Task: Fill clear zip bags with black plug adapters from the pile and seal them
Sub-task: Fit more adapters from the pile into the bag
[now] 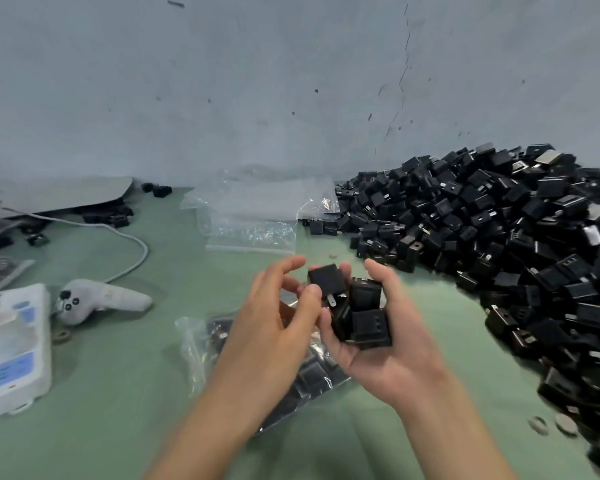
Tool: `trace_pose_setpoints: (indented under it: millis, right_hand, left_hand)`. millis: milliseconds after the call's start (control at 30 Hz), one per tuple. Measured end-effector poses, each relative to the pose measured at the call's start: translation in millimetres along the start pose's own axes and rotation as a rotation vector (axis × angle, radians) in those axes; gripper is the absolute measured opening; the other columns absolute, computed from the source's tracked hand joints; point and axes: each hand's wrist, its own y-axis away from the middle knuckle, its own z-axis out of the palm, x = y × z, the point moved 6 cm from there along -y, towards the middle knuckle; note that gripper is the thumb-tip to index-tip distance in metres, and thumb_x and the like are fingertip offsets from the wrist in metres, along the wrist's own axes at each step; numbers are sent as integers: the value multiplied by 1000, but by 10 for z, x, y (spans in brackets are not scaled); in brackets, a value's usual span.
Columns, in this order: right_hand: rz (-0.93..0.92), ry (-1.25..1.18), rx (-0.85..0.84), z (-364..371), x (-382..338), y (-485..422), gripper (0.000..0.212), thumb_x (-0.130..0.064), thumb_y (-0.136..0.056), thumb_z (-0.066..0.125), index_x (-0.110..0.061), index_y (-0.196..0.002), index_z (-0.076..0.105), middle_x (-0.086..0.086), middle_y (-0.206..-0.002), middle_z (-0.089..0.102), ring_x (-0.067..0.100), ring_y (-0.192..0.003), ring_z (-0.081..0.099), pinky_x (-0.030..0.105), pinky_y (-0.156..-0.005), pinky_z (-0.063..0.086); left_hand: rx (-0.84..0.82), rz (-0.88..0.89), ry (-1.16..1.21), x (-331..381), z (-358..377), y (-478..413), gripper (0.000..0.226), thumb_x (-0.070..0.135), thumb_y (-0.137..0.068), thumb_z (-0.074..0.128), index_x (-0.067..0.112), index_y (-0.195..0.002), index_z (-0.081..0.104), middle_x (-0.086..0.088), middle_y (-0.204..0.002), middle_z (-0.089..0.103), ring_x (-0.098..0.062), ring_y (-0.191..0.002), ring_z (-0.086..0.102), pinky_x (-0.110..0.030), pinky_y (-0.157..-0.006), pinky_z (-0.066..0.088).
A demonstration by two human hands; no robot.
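Left hand [274, 320] pinches one black plug adapter [324, 279] in its fingers, while the right hand [381, 362] is curled round a handful of adapters [366, 320]. Both hover over a part-filled zip bag [201, 344] on the green desk [118, 393], with the big adapter pile [499, 237] off to the right.

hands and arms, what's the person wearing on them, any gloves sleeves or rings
Nothing shows on them. The left hand and right hand are bare, with no gloves, rings or tape. The left forearm and right forearm are uncovered down to the picture's edge: no sleeves, watch or bands.
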Motion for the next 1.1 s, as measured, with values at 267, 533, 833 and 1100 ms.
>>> trace_pose_setpoints:
  millis: [267,533,833,1100]
  right_hand:
    - [-20,204,90,-32,190,-152,17,-35,-79,78,-23,-91,78,7,-101,75,24,-81,74,37,-66,60]
    - [-190,-35,33,-280,-427,-97,27,-38,-83,72,-26,-106,75,9,-123,70,21,-103,71,34,-70,63]
    - [-269,-189,13,-635,-921,56,42,-45,-87,67,-21,-121,74,18,-126,68,32,-109,69,45,-78,62]
    - [-387,-356,100,-904,-1152,139,29,-38,-87,67,-19,-108,76,21,-119,70,41,-108,68,47,-85,59]
  left_hand:
    - [-8,-74,-36,-294,-162,-13,22,43,-90,61,54,-109,61,31,-108,61,7,-81,63,-25,-72,49]
    - [-217,75,-247,93,453,-641,28,44,-94,57,38,-121,60,27,-97,62,12,-79,58,-6,-63,41]
    - [-411,-104,46,128,1128,-894,19,27,-95,62,31,-113,65,2,-106,69,-17,-97,68,-42,-94,55]
    - [-233,-40,-145,70,1451,-1411,17,35,-98,52,28,-109,63,13,-99,67,-4,-89,62,-29,-80,51]
